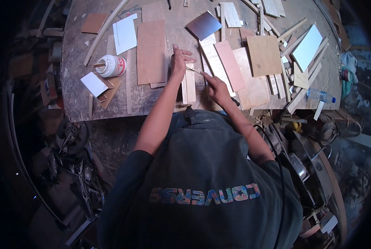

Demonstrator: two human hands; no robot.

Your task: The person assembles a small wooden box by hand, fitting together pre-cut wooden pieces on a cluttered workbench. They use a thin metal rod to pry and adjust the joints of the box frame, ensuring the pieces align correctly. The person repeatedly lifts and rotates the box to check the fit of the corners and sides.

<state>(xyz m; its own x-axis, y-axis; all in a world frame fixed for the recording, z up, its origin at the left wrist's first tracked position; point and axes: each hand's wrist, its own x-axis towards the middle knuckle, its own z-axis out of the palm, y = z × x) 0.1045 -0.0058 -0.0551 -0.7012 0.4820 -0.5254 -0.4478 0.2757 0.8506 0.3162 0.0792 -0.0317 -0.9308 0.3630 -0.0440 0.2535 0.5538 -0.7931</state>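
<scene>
A short pale wooden block (pixel 189 89), seemingly layered strips, lies lengthwise near the front edge of the workbench, straight ahead of me. My left hand (pixel 179 62) rests at its far end, fingers stretched out to the right over the wood. From the right, my right hand (pixel 218 89) grips a thin metal tool (pixel 195 71) whose tip points at the block's far part, close to my left fingers. The tool's handle is mostly hidden in my fist, so its kind is unclear. A dark object (pixel 235 101) shows beside my right wrist.
The worn workbench (pixel 148 99) carries a white glue tub (pixel 111 66) with a stick in it, a brown board (pixel 151 52), a pink strip (pixel 230 66), a tan square panel (pixel 263 56) and a plastic bottle (pixel 321 96). Wood offcuts crowd the right. A black cable (pixel 282 174) hangs beside my right arm.
</scene>
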